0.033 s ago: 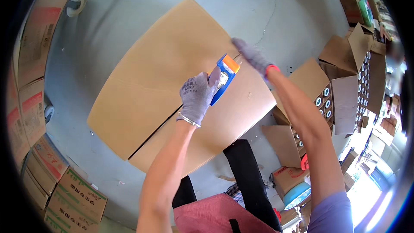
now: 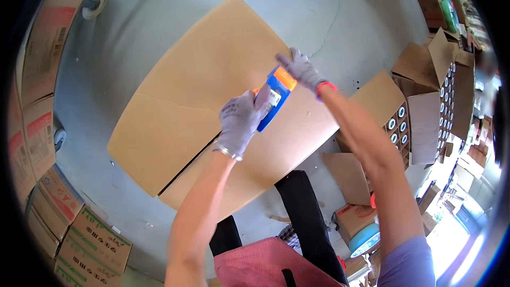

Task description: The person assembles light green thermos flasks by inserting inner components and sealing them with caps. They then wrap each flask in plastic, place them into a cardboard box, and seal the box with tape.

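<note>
Grey-gloved, the left hand (image 2: 241,122) is closing its grip around a blue and orange tape dispenser (image 2: 275,95), hiding the dispenser's handle and the tape itself. Just beyond the grip, the right hand (image 2: 302,69) is pressing flat, fingers spread, on the far edge of a large brown cardboard box (image 2: 212,95) lying on the grey floor (image 2: 159,16). Farther right, open cartons (image 2: 425,101) are showing rows of round rolls, too small to make out.

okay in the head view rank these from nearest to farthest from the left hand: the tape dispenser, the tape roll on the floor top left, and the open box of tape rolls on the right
1. Tape dispenser: gripped in the left hand.
2. Open box of tape rolls: on the floor, to the right.
3. Tape roll: far upper left, on the floor.
</note>
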A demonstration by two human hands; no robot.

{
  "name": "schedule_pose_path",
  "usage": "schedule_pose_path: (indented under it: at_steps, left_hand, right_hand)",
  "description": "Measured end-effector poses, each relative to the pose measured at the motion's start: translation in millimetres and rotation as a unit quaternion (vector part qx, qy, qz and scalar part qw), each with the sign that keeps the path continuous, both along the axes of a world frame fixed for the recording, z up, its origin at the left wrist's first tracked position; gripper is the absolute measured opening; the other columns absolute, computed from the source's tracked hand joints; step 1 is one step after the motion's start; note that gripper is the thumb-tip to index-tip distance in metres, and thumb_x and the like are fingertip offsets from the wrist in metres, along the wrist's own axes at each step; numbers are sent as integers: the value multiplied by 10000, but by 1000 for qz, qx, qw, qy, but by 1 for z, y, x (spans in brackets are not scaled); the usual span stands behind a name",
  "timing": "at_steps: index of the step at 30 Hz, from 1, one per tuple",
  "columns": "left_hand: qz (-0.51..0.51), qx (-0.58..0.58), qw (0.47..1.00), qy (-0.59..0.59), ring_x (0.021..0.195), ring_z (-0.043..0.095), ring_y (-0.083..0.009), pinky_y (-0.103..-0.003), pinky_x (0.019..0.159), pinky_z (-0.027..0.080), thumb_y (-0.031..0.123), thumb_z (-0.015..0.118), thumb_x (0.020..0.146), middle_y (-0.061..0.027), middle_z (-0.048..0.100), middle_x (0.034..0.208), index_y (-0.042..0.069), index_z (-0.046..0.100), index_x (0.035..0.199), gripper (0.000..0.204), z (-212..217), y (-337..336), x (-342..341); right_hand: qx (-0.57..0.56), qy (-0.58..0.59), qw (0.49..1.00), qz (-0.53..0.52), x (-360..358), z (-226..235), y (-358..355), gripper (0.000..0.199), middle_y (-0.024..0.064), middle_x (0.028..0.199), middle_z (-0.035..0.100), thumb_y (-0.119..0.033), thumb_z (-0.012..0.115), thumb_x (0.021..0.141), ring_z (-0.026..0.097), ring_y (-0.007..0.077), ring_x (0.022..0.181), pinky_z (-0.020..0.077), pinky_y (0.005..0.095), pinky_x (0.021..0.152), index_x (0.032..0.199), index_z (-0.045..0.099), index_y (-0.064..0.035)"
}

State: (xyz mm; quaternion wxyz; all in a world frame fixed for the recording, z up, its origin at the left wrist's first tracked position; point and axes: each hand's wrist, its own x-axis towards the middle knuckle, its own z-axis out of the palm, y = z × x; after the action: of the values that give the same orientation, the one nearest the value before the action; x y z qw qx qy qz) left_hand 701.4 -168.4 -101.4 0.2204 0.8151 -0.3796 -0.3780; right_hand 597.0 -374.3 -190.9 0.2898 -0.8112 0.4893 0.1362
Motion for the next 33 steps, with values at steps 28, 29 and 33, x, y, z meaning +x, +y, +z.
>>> schedule_pose_path:
  at_steps: [28, 29, 33]
  left_hand:
    - [17, 273, 953, -130, 648, 635, -307, -419, 604, 483, 281, 623, 899, -92, 641, 742, 95, 637, 902, 186, 1, 680, 97]
    - [-18, 303, 939, -160, 666, 653, -296, -414, 600, 483, 284, 600, 908, -80, 663, 793, 114, 652, 932, 180, -13, 663, 86]
    - [-15, 389, 915, -107, 870, 694, -281, -419, 726, 485, 310, 510, 940, -87, 702, 1006, 179, 676, 1072, 250, -113, 529, 52]
  right_hand:
    - [-198, 8, 972, 130, 61, -1, 421, 1091, 331, 1563, 56, -594, 693, 763, 2, 513, 1451, 29, 677, 1128, 1501, 204, 42]
    - [-200, 1, 971, 131, 60, -3, 423, 1084, 328, 1564, 59, -589, 691, 769, 4, 511, 1452, 30, 676, 1128, 1502, 203, 43]
    - [-201, -8, 965, 165, 60, 2, 419, 1027, 306, 1558, 102, -557, 679, 796, 39, 503, 1449, 62, 658, 1130, 1506, 216, 22]
